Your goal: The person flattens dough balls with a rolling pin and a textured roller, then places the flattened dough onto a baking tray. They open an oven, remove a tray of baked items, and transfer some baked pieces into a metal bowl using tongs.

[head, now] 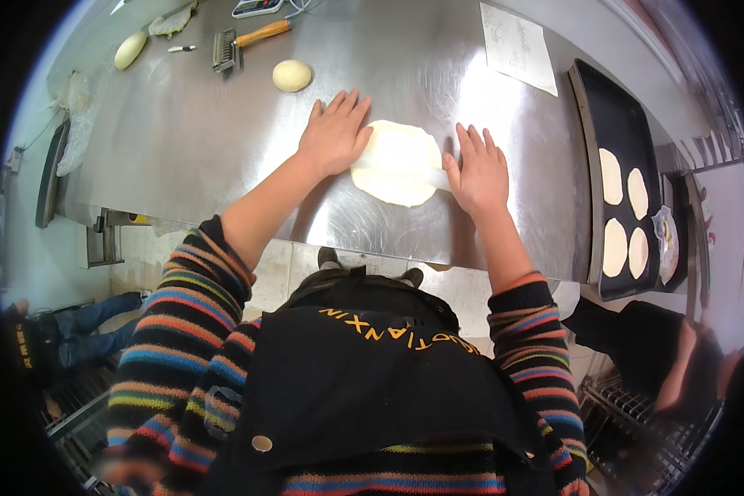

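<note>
A flattened round of pale dough (400,139) lies on the steel worktable (180,146) before me. Across it runs a whitish rolling pin (437,178), blurred and hard to make out over the dough. My left hand (338,136) lies flat at the pin's left end, fingers stretched forward and thumb by the dough's edge; that end is hidden. At the right end, my right hand (480,170) has its palm over the pin and its fingers spread, not wrapped around it. A smooth ball of dough (292,75) sits beyond my left fingertips.
A dark baking tray (614,118) with several flat dough pieces (637,193) stands at the right. Farther off are a dough docker (224,51), a pen (181,48), another dough piece (130,50), a scale (257,6) and a written sheet (521,49). People stand at both sides.
</note>
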Tool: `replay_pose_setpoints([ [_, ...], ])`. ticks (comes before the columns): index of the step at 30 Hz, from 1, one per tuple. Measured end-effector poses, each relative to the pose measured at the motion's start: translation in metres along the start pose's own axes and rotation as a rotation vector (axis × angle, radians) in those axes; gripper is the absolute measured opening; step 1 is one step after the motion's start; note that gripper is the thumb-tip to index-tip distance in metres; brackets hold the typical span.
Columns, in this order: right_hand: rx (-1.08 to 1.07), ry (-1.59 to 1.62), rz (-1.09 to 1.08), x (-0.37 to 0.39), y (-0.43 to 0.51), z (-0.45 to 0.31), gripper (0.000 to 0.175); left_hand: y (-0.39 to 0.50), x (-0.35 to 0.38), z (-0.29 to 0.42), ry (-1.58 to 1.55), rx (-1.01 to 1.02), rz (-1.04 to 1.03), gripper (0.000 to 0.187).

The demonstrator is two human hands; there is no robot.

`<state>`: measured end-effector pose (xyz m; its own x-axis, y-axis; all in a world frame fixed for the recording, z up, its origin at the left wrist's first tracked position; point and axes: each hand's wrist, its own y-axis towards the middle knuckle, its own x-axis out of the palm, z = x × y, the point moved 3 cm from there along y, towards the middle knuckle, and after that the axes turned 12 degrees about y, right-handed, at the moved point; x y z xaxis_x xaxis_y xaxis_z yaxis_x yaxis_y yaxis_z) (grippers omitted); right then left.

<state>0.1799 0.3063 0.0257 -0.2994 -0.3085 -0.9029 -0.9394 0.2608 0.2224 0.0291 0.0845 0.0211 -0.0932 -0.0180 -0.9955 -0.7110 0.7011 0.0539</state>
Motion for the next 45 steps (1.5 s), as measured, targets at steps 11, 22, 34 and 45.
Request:
replay_pose_setpoints([
  [11, -0.008, -0.004, -0.039, -0.005, -0.06, -0.025, 0.063, -0.062, -0.01, 0.016, -0.041, 0.048, 0.055, 0.056],
  [22, -0.116, 0.118, 0.135, -0.014, -0.101, -0.041, 0.062, -0.104, -0.022, 0.02, -0.1, 0.159, 0.165, 0.057],
  [34, -0.136, 0.016, 0.125, -0.006, 0.019, 0.004, 0.046, -0.006, -0.006, -0.001, -0.066, 0.031, 0.239, 0.052],
  [45, -0.053, -0.008, -0.014, 0.008, 0.024, 0.009, 0.054, 0.003, 0.003, -0.016, -0.073, -0.001, 0.222, 0.055],
])
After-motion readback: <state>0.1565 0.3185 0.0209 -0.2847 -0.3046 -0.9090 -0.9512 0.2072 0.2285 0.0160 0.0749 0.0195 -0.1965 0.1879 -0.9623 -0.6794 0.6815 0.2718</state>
